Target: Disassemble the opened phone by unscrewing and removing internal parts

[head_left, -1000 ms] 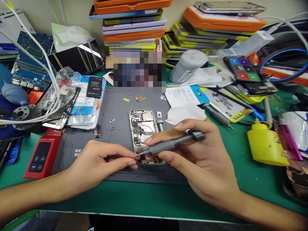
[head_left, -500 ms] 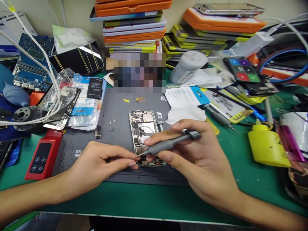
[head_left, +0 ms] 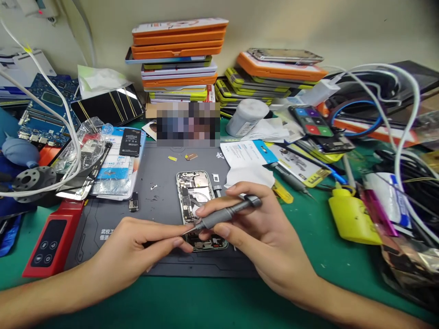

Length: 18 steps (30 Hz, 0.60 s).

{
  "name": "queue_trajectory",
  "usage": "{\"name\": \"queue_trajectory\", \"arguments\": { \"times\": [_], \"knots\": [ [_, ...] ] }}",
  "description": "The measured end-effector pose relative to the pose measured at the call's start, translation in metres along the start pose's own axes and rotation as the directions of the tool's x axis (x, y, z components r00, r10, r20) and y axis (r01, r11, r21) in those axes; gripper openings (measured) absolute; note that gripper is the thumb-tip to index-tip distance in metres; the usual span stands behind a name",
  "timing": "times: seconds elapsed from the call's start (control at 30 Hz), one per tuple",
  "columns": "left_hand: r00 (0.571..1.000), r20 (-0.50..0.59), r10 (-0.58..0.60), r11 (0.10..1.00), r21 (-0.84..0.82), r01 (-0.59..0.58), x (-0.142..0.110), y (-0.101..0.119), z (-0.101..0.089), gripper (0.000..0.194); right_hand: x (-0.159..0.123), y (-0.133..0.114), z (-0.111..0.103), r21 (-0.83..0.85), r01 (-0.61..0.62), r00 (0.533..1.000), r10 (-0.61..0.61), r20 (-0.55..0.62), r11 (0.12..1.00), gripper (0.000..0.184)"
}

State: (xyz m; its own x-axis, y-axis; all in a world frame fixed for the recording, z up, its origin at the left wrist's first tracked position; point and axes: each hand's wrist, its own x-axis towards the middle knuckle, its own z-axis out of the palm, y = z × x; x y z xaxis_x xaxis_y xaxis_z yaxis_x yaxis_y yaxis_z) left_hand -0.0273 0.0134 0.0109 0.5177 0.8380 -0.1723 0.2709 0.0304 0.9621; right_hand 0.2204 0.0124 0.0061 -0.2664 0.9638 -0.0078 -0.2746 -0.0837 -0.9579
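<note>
My right hand (head_left: 255,228) is closed around a grey screwdriver (head_left: 222,215), its thin shaft pointing left and slightly down. My left hand (head_left: 147,244) has thumb and forefinger pinched together right at the screwdriver's tip. Whatever lies between those left fingertips is too small or hidden to make out. Beneath both hands, an opened phone (head_left: 197,187) lies on the grey mat, its inner boards and metal parts exposed. The hands cover part of its lower half. Just right of the phone is a small white SIM tray (head_left: 216,177).
A small camera-like module (head_left: 133,202) and a tiny metal bracket (head_left: 153,187) lie left of the phone. A red device with buttons (head_left: 48,242) sits at left, a yellow bottle (head_left: 353,217) at right. Stacked orange cases (head_left: 178,45) and a phone battery (head_left: 131,142) are farther back.
The head view has tilted up and shifted right, so the scene sits lower and more to the left. Both hands keep nearly the same pose, with the screwdriver tip still at the left fingertips.
</note>
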Motion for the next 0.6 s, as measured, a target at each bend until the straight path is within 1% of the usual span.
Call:
{"name": "queue_trajectory", "arguments": {
  "times": [0.2, 0.37, 0.6],
  "knots": [
    [1.000, 0.004, -0.019, 1.000, -0.015, 0.019, -0.0005, -0.0050, -0.0002, 0.029, 0.0019, 0.0045, -0.0021, 0.083, -0.025, 0.999, 0.022, 0.027, 0.996, 0.030],
    [0.996, 0.025, -0.087, 0.995, -0.042, 0.088, -0.0020, -0.0060, -0.0005, 0.031, 0.0013, 0.0033, -0.0020, 0.111, -0.019, 1.000, 0.016, 0.026, 0.994, 0.031],
    [0.998, 0.026, -0.060, 0.997, -0.050, 0.062, -0.0002, -0.0084, -0.0007, 0.030, 0.0004, 0.0010, -0.0003, 0.093, -0.013, 1.000, 0.010, 0.026, 0.996, 0.029]
  ]
}}
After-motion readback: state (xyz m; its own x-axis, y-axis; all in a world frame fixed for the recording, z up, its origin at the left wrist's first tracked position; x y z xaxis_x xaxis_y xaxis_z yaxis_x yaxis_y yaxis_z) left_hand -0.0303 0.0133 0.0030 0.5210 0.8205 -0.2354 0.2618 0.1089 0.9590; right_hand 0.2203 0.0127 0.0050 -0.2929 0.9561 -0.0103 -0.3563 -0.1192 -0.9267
